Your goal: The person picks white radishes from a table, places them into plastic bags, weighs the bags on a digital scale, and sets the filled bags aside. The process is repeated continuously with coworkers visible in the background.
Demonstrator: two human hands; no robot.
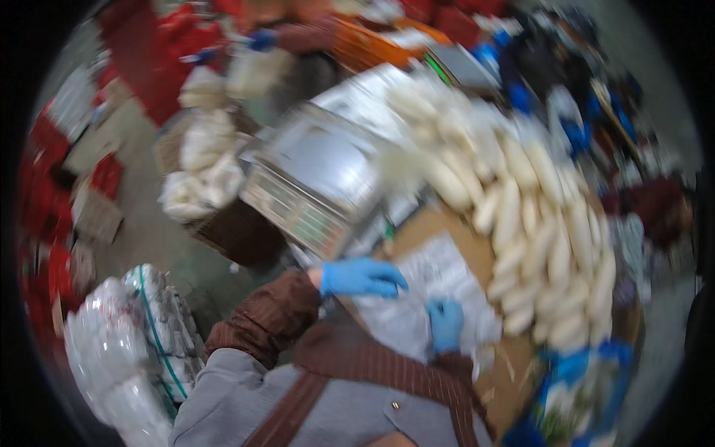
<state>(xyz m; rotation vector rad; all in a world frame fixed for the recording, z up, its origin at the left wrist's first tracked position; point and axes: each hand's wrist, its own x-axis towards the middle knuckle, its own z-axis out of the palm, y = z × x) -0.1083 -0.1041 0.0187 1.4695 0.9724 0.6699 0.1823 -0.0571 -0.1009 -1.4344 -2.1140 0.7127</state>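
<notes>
My left hand [364, 277], in a blue glove, is stretched over a stack of white plastic bags [441, 262], with its fingers a little apart and nothing visible in them. My right hand [446, 325], gloved alike, rests on the same bags with the fingers curled; blur hides whether it pinches one. The bags lie on brown cardboard [447, 220]. A large pile of white radishes [536, 223] spreads to the right of the bags. Beyond my left hand stands a weighing scale [313, 179] with a metal pan and a keypad facing me.
Left of the scale, filled white bags [204, 167] sit on a dark box [237, 232]. Bundled clear plastic packs [117, 346] with a green strap lie at lower left. A blue bag [581, 385] lies at lower right. Another person's sleeve [307, 36] shows at the top.
</notes>
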